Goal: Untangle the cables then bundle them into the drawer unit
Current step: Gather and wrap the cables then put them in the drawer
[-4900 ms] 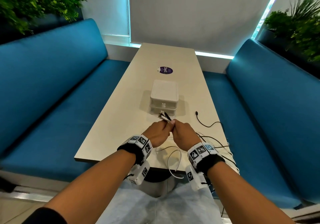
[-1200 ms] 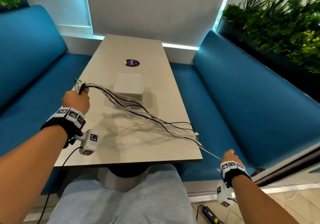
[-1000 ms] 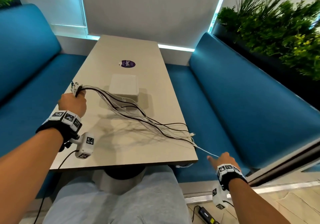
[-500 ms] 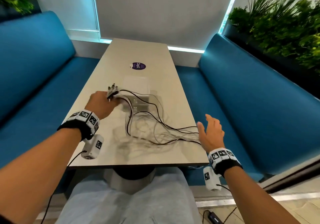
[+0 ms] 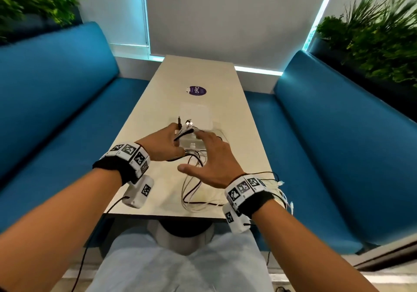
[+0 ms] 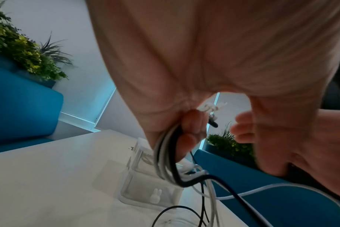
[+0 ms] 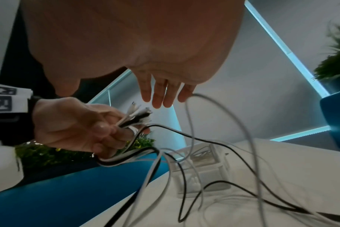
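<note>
My left hand [image 5: 165, 144] grips a bundle of black and white cables [image 5: 184, 130] near their plug ends, just in front of the clear drawer unit [image 5: 196, 117] at mid-table. The plugs [image 7: 139, 114] stick up out of the fist, and the cords [image 6: 168, 165] hang below it. The rest of the cables [image 5: 194, 192] lie in loose loops on the table toward the near edge. My right hand [image 5: 208, 156] hovers flat, fingers spread, beside the left hand and above the loops, holding nothing. In the right wrist view its straight fingers [image 7: 158, 93] hang over the plugs.
The beige table [image 5: 158, 102] carries a purple round sticker [image 5: 196, 91] beyond the drawer unit. Blue benches [image 5: 56, 102] run along both sides, with plants behind them. Several cable ends [image 5: 282, 192] hang over the table's right near corner.
My left hand has carried the plug ends from the table's left side to in front of the drawer unit. The stretched cables went slack into loops. My right hand let go and moved up over them.
</note>
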Available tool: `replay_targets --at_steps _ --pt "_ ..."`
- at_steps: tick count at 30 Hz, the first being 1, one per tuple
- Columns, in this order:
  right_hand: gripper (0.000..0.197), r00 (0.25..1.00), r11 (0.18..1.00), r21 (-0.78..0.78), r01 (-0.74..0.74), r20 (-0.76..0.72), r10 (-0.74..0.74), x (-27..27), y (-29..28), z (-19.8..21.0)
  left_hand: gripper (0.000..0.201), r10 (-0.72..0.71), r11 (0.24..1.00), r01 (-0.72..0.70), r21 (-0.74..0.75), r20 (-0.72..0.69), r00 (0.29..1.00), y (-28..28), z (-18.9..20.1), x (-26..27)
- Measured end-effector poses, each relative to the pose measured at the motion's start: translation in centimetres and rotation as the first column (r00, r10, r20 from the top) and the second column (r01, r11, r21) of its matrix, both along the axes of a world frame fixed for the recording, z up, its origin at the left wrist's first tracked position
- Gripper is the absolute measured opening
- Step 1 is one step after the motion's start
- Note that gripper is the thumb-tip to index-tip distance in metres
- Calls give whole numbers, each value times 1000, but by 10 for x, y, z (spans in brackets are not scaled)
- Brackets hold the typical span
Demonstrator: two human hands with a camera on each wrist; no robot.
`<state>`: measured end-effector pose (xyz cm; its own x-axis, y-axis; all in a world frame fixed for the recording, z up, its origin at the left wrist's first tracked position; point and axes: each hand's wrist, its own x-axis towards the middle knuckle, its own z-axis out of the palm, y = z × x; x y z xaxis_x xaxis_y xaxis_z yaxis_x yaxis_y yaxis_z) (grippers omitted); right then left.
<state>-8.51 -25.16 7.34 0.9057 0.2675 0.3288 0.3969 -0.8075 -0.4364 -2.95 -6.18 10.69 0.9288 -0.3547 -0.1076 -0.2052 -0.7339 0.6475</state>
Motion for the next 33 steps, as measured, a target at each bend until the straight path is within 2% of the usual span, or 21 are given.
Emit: replay_targets --at_steps 2,4,7,10,12,14,15,16,18,22,25,27,30,33 --pt "105 999 993 -120 16 -44 -22 1 9 -7 35 114 985 -111 -134 16 993 -1 1 -1" --pt "106 998 986 -157 53 -20 -57 5 14 -17 17 161 961 -140 -237 73 984 -2 4 -4" --pt "111 999 996 -79 43 17 -42 10 23 -19 21 140 929 -111 -353 59 988 -9 8 -12" --pt "116 999 1000 7 -26 -24 26 19 38 -14 22 111 861 -94 -500 5 994 -14 13 -18" --pt "99 996 996 76 -41 -80 47 27 45 -14 26 130 761 -140 -634 -63 989 -14 16 -17" --pt "56 984 989 114 -90 -145 106 32 48 -18 30 133 630 -190 -753 -137 982 -13 21 -15" --pt "34 972 984 135 -117 -188 141 29 49 -17 31 140 588 -202 -783 -147 979 -13 24 -14" --pt "25 957 977 163 -139 -232 175 26 49 -16 32 160 558 -213 -802 -148 976 -12 28 -14" --pt "26 930 973 189 -129 -317 185 20 44 -11 31 239 489 -243 -838 -139 961 -7 36 -8" --pt "33 886 980 197 -14 -452 104 16 13 2 32 411 340 -338 -878 -185 892 9 41 11" --pt "32 874 1000 9 4 -485 1 16 -22 7 30 523 246 -412 -877 -238 819 16 37 21" --pt "31 861 994 -75 76 -497 -103 14 -49 4 29 569 197 -444 -874 -267 778 21 39 27" --pt "37 855 960 -190 204 -443 -270 10 -91 -7 30 595 202 -468 -860 -272 756 19 38 33" --pt "37 846 876 -351 331 -300 -440 0 -127 -22 31 594 220 -469 -855 -264 760 5 33 38"
